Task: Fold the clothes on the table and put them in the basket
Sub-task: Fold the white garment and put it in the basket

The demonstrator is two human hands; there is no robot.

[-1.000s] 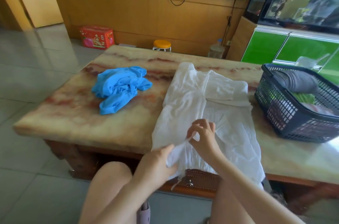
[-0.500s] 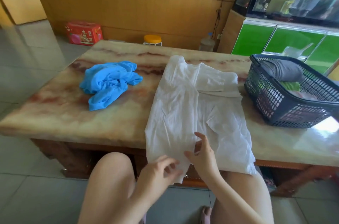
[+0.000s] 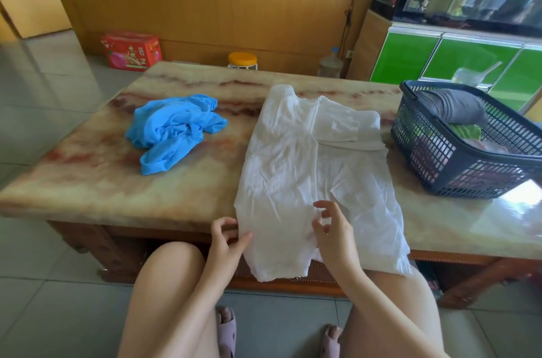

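Head view: a white garment (image 3: pixel 311 170) lies spread mid-table on the marble table (image 3: pixel 88 181), its hem hanging off at 6 o'clock. The left hand (image 3: pixel 227 237) touches its 7 o'clock edge; whether it pinches, I cannot tell. The right hand (image 3: pixel 333 230), fingers loosely curled, holds nothing. A crumpled blue garment (image 3: pixel 173 129) lies at 10 o'clock and the basket (image 3: pixel 434 164) stands at 2.

Your left hand (image 3: pixel 227 237) sits at the left edge of the white garment (image 3: pixel 296 158), fingers curled against the cloth; whether they pinch it is unclear. Your right hand (image 3: pixel 333 230) hovers over its lower middle, fingers loosely curled, holding nothing. The garment lies spread on the marble table (image 3: pixel 88 181), hem hanging over the near edge. A blue garment (image 3: pixel 170 129) lies to its left, the basket (image 3: pixel 440 170) to its right.
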